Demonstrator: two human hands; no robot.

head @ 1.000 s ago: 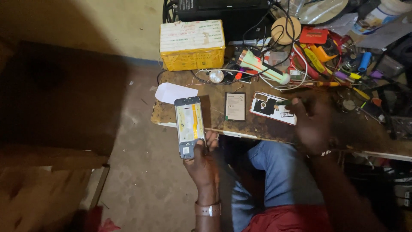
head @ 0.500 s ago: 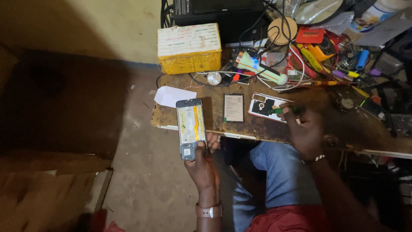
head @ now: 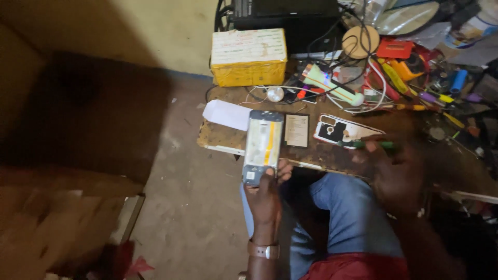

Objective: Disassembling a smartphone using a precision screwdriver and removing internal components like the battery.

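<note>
My left hand (head: 265, 193) grips the lower end of an opened phone body (head: 263, 147) with its back off, a yellow strip running down its inside. It is held upright over the front edge of the wooden bench (head: 332, 155). My right hand (head: 395, 173) is blurred at the bench's front edge and holds a green-handled screwdriver (head: 369, 145) with its tip pointing left. Just beyond it lies the phone's back cover (head: 345, 130), and a flat dark battery (head: 296, 130) rests beside the phone.
A yellow box (head: 249, 57) stands at the bench's back left, a white card (head: 227, 114) near its left edge. Cables, tools and a tape roll (head: 361, 41) crowd the back right. The bare concrete floor (head: 197, 207) lies to the left, my jeans-clad knee (head: 347, 212) below the bench.
My right hand has drawn back from the bench toward me with the green screwdriver in it. The phone in my left hand has stayed about where it was.
</note>
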